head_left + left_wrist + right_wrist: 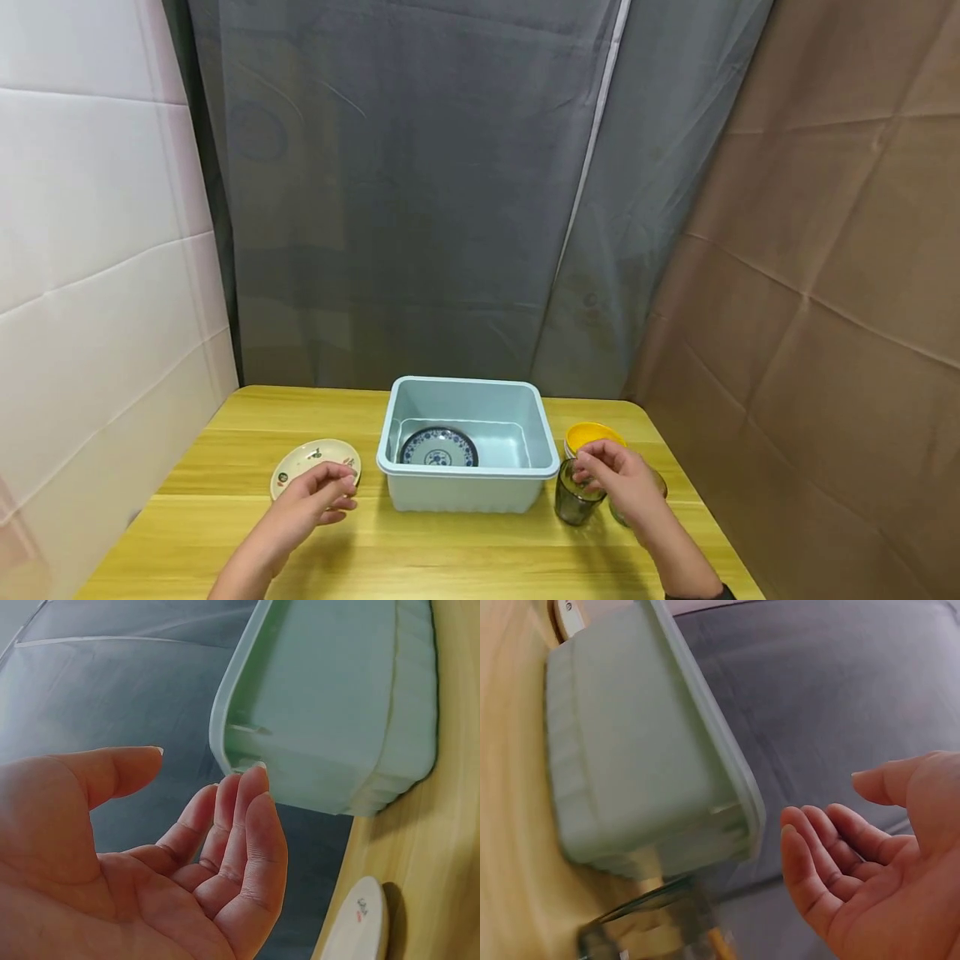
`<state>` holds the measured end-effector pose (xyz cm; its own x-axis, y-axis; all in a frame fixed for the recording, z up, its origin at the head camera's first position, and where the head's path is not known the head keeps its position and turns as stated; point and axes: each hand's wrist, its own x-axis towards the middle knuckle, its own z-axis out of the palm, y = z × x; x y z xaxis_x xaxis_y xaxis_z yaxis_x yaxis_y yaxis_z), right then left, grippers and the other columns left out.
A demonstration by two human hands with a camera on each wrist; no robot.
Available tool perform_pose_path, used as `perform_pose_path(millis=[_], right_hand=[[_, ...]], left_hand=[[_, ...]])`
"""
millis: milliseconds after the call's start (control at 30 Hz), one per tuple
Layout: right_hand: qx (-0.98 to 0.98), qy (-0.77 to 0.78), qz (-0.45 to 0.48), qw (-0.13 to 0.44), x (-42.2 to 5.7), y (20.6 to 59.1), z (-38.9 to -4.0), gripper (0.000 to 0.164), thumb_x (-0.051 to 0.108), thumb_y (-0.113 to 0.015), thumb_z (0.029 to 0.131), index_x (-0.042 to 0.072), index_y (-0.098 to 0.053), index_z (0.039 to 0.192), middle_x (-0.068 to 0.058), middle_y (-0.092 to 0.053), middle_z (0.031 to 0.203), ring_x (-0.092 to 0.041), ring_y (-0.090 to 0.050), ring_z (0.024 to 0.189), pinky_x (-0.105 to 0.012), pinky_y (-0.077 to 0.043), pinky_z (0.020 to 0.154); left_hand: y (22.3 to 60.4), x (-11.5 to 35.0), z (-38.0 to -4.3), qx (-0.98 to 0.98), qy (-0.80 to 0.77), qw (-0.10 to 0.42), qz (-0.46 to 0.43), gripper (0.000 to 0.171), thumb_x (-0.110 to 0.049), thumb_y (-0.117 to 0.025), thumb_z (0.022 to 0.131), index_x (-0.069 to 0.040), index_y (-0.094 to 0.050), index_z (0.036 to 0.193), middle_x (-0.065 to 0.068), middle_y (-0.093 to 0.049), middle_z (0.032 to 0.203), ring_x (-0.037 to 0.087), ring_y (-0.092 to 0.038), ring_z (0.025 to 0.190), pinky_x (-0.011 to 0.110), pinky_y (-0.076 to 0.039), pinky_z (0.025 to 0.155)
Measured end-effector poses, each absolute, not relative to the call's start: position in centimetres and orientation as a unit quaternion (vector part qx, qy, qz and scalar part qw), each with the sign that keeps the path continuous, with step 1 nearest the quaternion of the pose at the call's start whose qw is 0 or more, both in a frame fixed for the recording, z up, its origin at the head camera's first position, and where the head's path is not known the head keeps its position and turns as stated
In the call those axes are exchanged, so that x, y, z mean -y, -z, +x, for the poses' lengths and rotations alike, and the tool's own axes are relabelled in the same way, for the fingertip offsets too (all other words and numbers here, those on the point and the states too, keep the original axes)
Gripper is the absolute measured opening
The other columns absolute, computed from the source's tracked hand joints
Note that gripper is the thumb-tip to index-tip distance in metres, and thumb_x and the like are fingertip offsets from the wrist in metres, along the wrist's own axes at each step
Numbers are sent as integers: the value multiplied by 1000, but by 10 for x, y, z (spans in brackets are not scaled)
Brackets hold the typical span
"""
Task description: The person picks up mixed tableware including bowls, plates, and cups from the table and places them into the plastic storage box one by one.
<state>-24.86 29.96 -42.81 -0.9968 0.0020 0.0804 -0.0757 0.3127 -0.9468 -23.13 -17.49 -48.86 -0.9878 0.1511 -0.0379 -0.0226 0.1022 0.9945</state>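
Observation:
My left hand [311, 504] hovers by the near right edge of a cream plate [311, 454] with small printed figures, its fingers loosely bent and holding nothing. In the left wrist view, a gap separates the thumb from the fingers [259, 847]. A pale blue plastic basin [465, 493] stands between the hands, and a blue-and-white patterned plate [438, 448] lies inside it. Over a dark see-through glass [576, 507] is my right hand [626, 483]. The right wrist view shows its relaxed fingers [810, 877] apart from the thumb, with nothing between them.
Behind the dark glass sits a yellow bowl [594, 433]. Another clear vessel [661, 483] is mostly hidden by the right hand. The wooden table [450, 558] is bounded by a grey curtain [420, 208] behind, white cloth at left and brown cloth at right.

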Motion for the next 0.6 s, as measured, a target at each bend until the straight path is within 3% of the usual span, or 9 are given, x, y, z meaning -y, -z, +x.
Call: perform_pose_path(millis=[267, 600], right_hand=[[791, -609, 5, 51, -299, 463, -233, 27, 10, -68, 110, -8, -64, 130, -17, -76, 110, -25, -76, 93, -39, -64, 81], [790, -613, 1, -11, -295, 496, -223, 32, 16, -69, 111, -7, -65, 132, -15, -76, 113, -28, -75, 101, -39, -64, 84]], left_hand=[[499, 173, -227, -732, -675, 78, 52, 33, -23, -62, 114, 6, -60, 131, 10, -68, 117, 28, -72, 107, 40, -62, 94], [505, 172, -228, -736, -670, 84, 47, 34, -24, -63, 114, 6, -61, 130, 12, -70, 118, 29, -71, 108, 48, -62, 97]])
